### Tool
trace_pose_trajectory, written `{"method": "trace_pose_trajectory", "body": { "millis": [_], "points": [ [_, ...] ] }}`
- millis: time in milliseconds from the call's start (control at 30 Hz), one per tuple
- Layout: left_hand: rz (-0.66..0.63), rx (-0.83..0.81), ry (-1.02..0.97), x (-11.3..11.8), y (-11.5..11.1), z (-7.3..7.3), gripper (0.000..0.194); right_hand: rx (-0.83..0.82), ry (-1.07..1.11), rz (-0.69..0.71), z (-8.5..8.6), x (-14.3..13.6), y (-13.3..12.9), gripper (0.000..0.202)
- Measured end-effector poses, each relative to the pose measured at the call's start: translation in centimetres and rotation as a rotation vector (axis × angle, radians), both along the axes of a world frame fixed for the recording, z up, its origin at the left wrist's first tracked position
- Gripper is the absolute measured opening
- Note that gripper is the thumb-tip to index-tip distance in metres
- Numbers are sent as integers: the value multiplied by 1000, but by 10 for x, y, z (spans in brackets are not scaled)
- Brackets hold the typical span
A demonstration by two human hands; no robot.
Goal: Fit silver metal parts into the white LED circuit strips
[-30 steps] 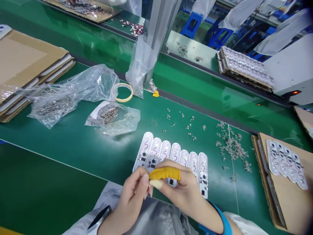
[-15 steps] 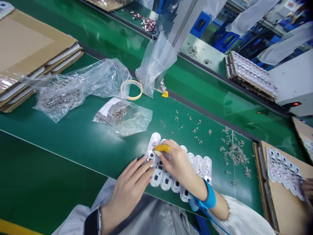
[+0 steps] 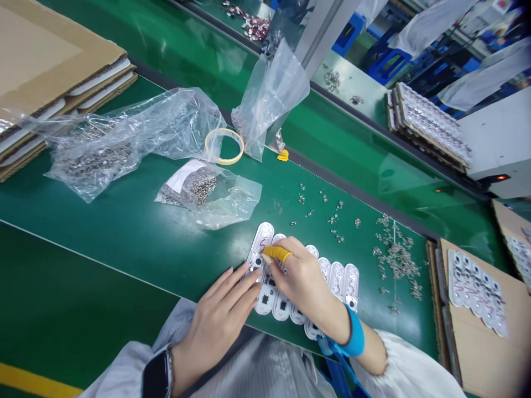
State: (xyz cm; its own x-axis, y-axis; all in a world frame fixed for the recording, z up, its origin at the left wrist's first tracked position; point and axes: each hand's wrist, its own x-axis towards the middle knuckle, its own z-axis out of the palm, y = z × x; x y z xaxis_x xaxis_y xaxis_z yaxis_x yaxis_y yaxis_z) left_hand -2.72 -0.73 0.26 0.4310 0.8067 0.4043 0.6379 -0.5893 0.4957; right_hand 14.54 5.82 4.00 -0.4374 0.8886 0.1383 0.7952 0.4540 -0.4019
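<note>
A row of long white plastic housings (image 3: 352, 276) with rounded ends lies on the green bench; small circuit boards and thin wires sit inside them. My left hand (image 3: 226, 309) rests with fingers stretched out, its fingertips on the lower part of the leftmost housing (image 3: 261, 239). Over that same housing, my right hand (image 3: 305, 276) has thumb and index finger pinched together beside the small board. A yellow finger cot (image 3: 277, 253) covers the index finger. Whatever lies in the pinch is hidden. My right hand and wrist cover the middle housings in part.
Small metal parts (image 3: 400, 254) lie scattered to the right. Plastic bags of metal parts (image 3: 199, 190) and a tape roll (image 3: 224, 146) lie behind. Stacked cardboard trays (image 3: 62, 66) stand at left; another cardboard tray (image 3: 468, 348) at right bears more housings. A glossy green strip runs behind.
My hands stay at the leftmost housing, with only a slight shift of the right fingers. The view has moved a little. Another person's hand at the right edge has left the picture.
</note>
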Motion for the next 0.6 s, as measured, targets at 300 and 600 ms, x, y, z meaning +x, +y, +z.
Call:
{"method": "trace_pose_trajectory", "body": {
  "millis": [300, 600],
  "points": [
    [3, -6, -17, -1, 0, 1, 24, -3, -120, 10, 7, -5, 2, 21],
    [11, -37, -26, 0, 0, 1, 22, 43, -178, 24, 11, -9, 7, 26]
  ]
}}
